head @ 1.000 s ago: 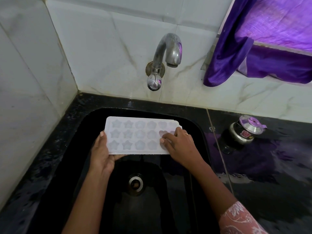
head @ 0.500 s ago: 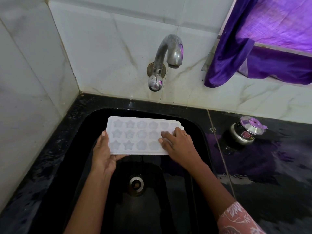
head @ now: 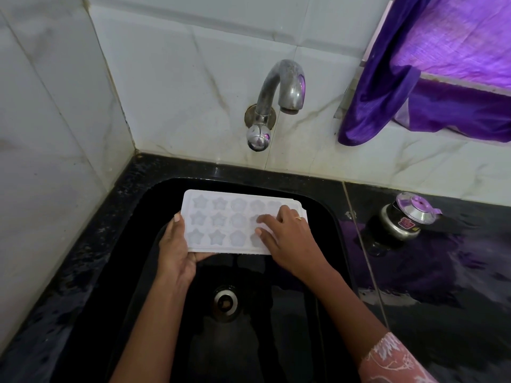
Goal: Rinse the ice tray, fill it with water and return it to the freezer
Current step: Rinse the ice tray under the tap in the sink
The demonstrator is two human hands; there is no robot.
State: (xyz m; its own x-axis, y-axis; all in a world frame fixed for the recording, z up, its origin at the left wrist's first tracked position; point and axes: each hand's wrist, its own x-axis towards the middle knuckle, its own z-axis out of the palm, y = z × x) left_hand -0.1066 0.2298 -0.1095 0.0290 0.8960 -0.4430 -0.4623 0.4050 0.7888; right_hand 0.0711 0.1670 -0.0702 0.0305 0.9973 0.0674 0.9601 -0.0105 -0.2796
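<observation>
Black stone worktop fills the corner under pale marble tiles, and a black sink is sunk in it. Over the far half of the sink the left hand holds the ice tray by its left short edge, thumb on top and fingers under it. The tray is level, cavities up. On its right half lies the right hand, fingers loosely spread, pressing on the cavities and gripping nothing. Compared with a second ago these fingers are a little more to the left, while the tray hardly moves, so I judge the cavities are being rubbed. The tap gives no water, so filling is not yet begun. Beside the sink's right edge stands a small steel pot
</observation>
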